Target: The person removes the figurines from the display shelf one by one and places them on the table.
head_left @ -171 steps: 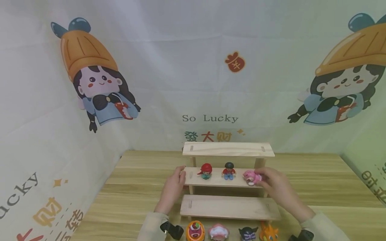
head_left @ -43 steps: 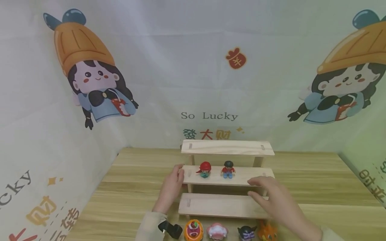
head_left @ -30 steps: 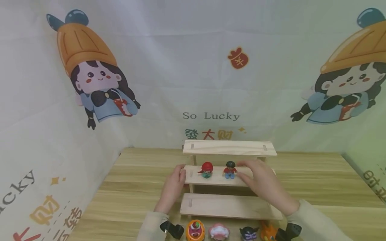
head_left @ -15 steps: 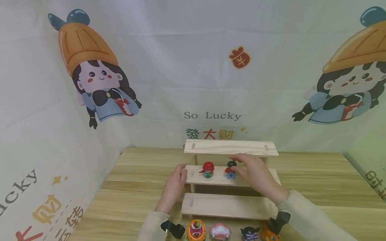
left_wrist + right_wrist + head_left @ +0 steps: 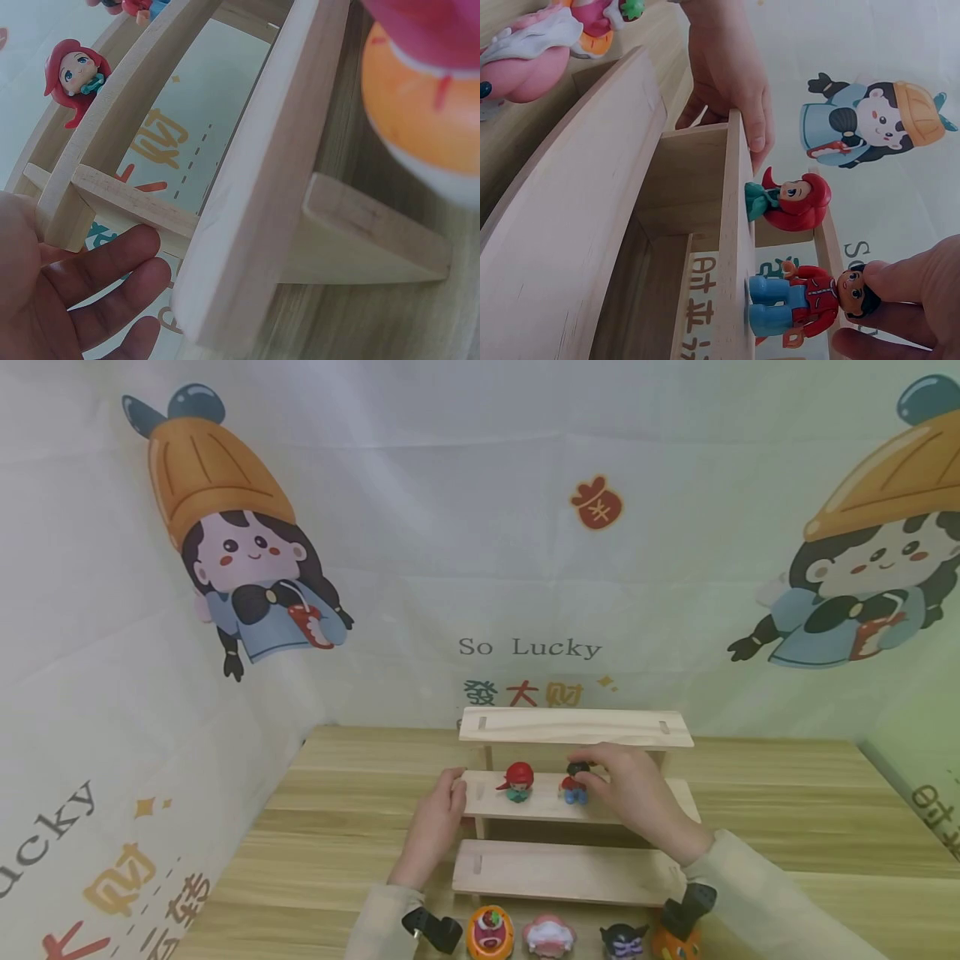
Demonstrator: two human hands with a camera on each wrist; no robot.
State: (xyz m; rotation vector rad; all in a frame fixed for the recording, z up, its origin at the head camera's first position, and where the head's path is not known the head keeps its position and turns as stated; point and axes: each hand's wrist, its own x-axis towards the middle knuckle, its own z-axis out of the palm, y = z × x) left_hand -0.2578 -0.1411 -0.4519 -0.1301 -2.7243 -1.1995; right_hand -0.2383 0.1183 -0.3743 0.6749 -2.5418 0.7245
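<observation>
A wooden three-tier display shelf [image 5: 562,870] stands on the table. On its middle tier sit a red-haired figurine [image 5: 518,783] in green and, to its right, a dark-haired toy figure [image 5: 819,301] in a red jacket and blue trousers. My right hand [image 5: 643,795] pinches the dark-haired figure's head between thumb and fingers; its feet are at the board in the right wrist view. My left hand [image 5: 435,831] grips the left end of the middle tier, thumb on top and fingers below, as the right wrist view shows.
In front of the shelf stand several toys: an orange round one [image 5: 490,933], a pink and white one [image 5: 549,935], a black one with a purple bow [image 5: 624,941], and an orange one [image 5: 677,943] partly behind the right wrist camera. A printed cloth [image 5: 420,527] hangs behind the table.
The pink toy once held at the middle tier's right end is out of sight. My right hand has moved left and taken hold of the dark-haired figure's head. My left hand keeps its place.
</observation>
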